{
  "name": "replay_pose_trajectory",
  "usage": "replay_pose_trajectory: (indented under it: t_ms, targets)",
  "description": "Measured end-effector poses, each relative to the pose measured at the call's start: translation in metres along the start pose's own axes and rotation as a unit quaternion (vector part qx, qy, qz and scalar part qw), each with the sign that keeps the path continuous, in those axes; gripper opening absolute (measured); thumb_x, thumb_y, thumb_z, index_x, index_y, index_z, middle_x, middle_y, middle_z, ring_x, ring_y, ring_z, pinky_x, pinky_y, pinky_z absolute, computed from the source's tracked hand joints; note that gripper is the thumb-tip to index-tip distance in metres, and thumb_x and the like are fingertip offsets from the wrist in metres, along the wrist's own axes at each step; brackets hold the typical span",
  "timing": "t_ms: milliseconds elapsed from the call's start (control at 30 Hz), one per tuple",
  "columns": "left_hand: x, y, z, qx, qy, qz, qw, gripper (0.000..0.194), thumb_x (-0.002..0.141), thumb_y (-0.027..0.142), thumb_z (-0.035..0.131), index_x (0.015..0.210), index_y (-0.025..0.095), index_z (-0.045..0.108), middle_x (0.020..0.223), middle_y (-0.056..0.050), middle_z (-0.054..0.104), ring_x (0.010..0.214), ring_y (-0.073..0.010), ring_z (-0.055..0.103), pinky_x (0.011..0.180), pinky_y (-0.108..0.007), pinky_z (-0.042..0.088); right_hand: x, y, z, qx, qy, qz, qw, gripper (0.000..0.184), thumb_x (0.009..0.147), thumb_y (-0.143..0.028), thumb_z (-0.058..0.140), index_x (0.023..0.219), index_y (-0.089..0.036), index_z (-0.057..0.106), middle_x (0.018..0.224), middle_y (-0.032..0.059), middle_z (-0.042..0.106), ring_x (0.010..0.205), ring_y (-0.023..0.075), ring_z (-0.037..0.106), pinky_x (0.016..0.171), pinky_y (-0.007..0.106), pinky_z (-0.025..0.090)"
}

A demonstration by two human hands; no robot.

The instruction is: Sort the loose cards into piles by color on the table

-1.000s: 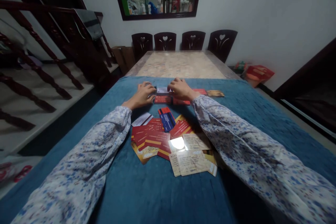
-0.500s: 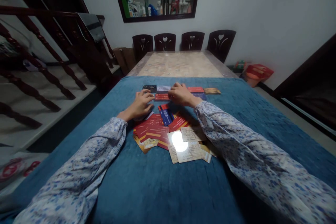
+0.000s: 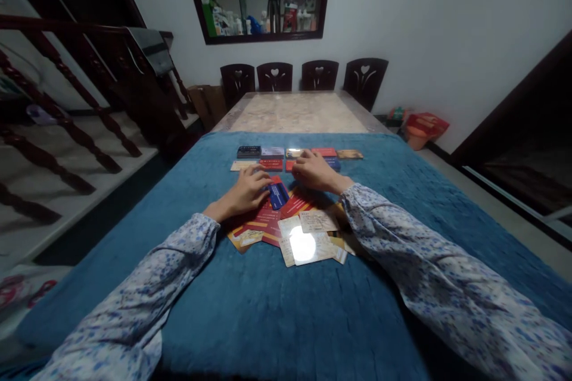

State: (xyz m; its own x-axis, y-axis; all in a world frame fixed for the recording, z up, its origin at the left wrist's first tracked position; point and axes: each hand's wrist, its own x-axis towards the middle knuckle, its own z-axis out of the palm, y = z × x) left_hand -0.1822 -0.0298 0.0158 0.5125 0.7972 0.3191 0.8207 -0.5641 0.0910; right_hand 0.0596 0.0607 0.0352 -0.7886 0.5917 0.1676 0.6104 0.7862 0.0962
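Cards lie in two rows of small piles on the blue cloth. My left hand [image 3: 248,190], fingers apart and slightly bent, rests over the left part of a loose heap of red cards [image 3: 270,218], its fingertips by a blue card [image 3: 279,194]. My right hand [image 3: 318,171] hovers with loosely curved fingers at a red pile [image 3: 289,165] in the nearer row; no card shows in it. Beside it is a dark blue pile [image 3: 333,163]. Another red pile [image 3: 270,165] sits just beyond my left fingers. Cream cards [image 3: 318,221] overlap at the heap's right, one with bright glare.
The farther row holds a black pile [image 3: 249,152], a pale pile [image 3: 272,152], a gold pile [image 3: 297,153] and a brown pile [image 3: 350,154]. Beyond the blue cloth [image 3: 268,321] is the bare tabletop [image 3: 295,112], with dark chairs [image 3: 274,76] along the wall.
My right hand has drawn back and to the right, uncovering the gold pile and a red one. The left hand has shifted right over the heap, uncovering a cream pile. The view has shifted slightly.
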Motion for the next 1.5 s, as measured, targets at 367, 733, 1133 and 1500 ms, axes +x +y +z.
replay_pose_trajectory:
  t_ms: [367,733,1133,1500]
  targets:
    - [0.009,0.047,0.007,-0.027,-0.019,0.032,0.999,0.029,0.097,0.025,0.054,0.121,0.023,0.070,0.128,-0.010,0.068,0.135,-0.0323,0.043,0.113,-0.058,0.033,-0.044,0.005,0.007,0.000,0.007,0.021,1.000,0.029,0.100,-0.030,0.048,0.104,-0.020,0.075,0.112,0.0145,0.072,0.112,0.0299,0.046,0.083,0.040,0.029]
    - [0.012,0.075,0.021,-0.073,-0.027,0.083,0.994,0.018,0.096,0.026,0.056,0.102,0.021,0.072,0.124,-0.011,0.068,0.137,-0.0358,0.041,0.113,-0.061,0.031,-0.090,0.006,0.016,0.000,0.055,-0.007,0.998,0.018,0.098,-0.029,0.058,0.098,-0.021,0.074,0.101,0.0101,0.074,0.108,0.0281,0.048,0.083,0.039,0.028]
    - [0.008,0.086,0.020,-0.086,-0.056,0.080,0.991,0.022,0.091,0.037,0.066,0.101,0.019,0.072,0.118,-0.012,0.069,0.135,-0.0380,0.043,0.112,-0.062,0.030,-0.122,0.008,0.025,0.098,0.081,-0.067,0.990,0.021,0.099,-0.030,0.055,0.098,-0.021,0.074,0.101,0.0108,0.072,0.108,0.0281,0.049,0.085,0.040,0.031]
    - [0.010,0.088,0.020,-0.073,-0.063,0.083,0.992,0.027,0.089,0.040,0.068,0.100,0.017,0.075,0.111,-0.013,0.067,0.126,-0.0368,0.047,0.106,-0.059,0.035,-0.124,0.001,0.018,0.165,0.065,-0.095,0.980,0.025,0.094,-0.042,0.064,0.102,-0.020,0.074,0.106,0.0114,0.071,0.105,0.0283,0.049,0.089,0.045,0.037]
